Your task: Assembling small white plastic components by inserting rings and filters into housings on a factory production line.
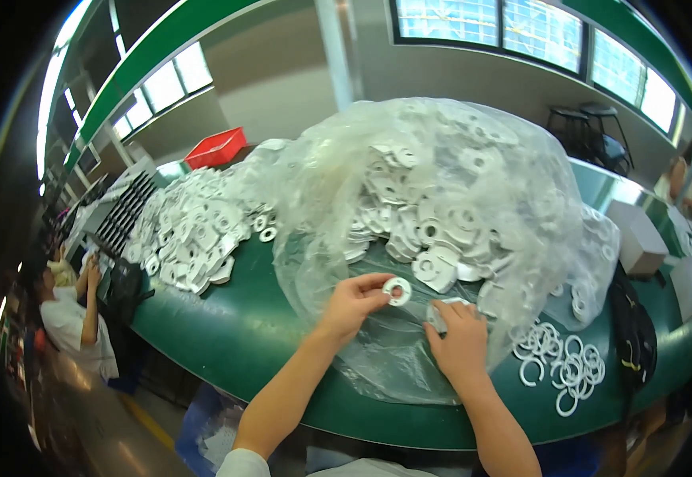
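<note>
My left hand [354, 308] pinches a small white ring-shaped disc [397, 291] by its left edge, between thumb and fingertips, just above the clear plastic bag. Beside it, my right hand [459, 338] has its fingers curled over a white plastic part [436, 318], which is partly hidden beneath them. Just beyond both hands, a large clear plastic bag [314, 191] lies open toward me. White flat plastic parts [437, 269] with round holes spill from its mouth in a heap.
Left of the bag lies a pile of similar white parts [195, 230], with a red bin [215, 148] behind. Thin white rings [572, 370] lie at the right, near a black bag [632, 326] and a white box [637, 237]. Another person [79, 318] works at the far left.
</note>
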Demonstrator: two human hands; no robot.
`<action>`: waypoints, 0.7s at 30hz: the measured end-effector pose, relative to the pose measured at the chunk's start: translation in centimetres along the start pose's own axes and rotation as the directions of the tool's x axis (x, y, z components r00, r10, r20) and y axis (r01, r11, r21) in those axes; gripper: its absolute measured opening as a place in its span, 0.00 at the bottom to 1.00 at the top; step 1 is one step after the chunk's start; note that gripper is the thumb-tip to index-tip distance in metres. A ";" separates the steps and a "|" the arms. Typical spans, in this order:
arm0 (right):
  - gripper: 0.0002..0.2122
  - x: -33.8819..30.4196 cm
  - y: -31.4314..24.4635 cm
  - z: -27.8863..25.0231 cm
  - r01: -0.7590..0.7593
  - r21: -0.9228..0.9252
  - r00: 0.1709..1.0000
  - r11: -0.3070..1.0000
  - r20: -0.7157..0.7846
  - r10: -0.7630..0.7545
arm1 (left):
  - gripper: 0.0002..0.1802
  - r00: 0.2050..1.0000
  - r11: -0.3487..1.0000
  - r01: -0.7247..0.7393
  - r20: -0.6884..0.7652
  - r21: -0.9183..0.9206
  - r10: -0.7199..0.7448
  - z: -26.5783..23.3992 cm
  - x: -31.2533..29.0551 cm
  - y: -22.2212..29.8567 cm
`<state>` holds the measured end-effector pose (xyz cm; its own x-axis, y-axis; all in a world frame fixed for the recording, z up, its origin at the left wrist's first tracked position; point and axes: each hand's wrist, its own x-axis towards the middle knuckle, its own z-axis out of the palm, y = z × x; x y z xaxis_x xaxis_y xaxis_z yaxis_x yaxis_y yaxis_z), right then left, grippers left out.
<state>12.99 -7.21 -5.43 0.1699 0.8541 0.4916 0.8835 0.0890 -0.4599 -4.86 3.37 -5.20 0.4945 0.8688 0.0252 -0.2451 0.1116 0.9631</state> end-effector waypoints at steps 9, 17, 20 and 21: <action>0.15 -0.1 0.4 -1.2 -0.109 -0.086 0.992 0.990 0.045 0.114 | 0.14 0.997 0.995 0.060 0.043 0.081 -0.064 1.0 -0.4 -1.7; 0.08 0.9 2.0 -2.0 -0.268 0.469 0.948 0.842 -0.026 0.316 | 0.13 0.999 0.998 0.017 -0.047 -0.054 -0.019 1.6 -1.2 -1.0; 0.13 0.8 2.7 -2.3 -0.306 0.948 0.861 0.089 0.235 0.450 | 0.14 0.998 0.996 -0.009 -0.069 -0.085 0.003 2.3 -1.5 -1.0; 0.13 0.9 2.4 -2.3 -0.308 0.947 0.861 0.094 0.235 0.451 | 0.14 0.997 0.994 -0.027 -0.079 -0.102 0.019 2.4 -1.6 -1.0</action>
<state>16.26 -7.36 -4.38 0.4419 0.8961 0.0423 -0.3827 0.2309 -0.8946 -3.36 0.71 -5.54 0.4222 0.9062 0.0218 -0.3416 0.1368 0.9298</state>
